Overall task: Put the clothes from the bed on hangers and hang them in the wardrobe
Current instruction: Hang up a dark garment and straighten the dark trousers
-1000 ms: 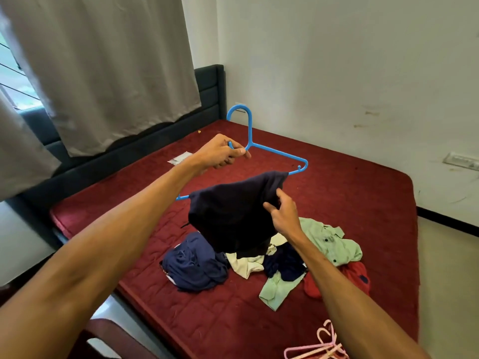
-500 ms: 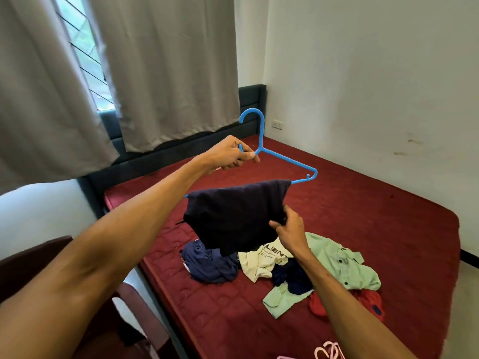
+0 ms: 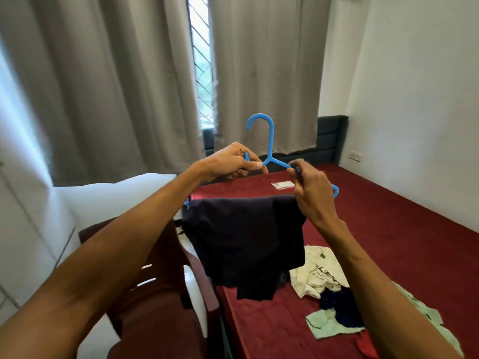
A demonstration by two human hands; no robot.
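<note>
The right hand (image 3: 311,193), having just left the cloth, is now pinching the sloping arm of the blue plastic hanger (image 3: 270,141) while the left hand (image 3: 233,164) is pinching beside its neck, the dark navy garment (image 3: 243,242) hanging draped below both hands, seemingly ready for the wardrobe.

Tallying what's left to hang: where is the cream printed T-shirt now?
The cream T-shirt lies crumpled on the red bed, lower right in the head view, just right of the dark garment draped on the blue hanger, beside a navy cloth.
</note>
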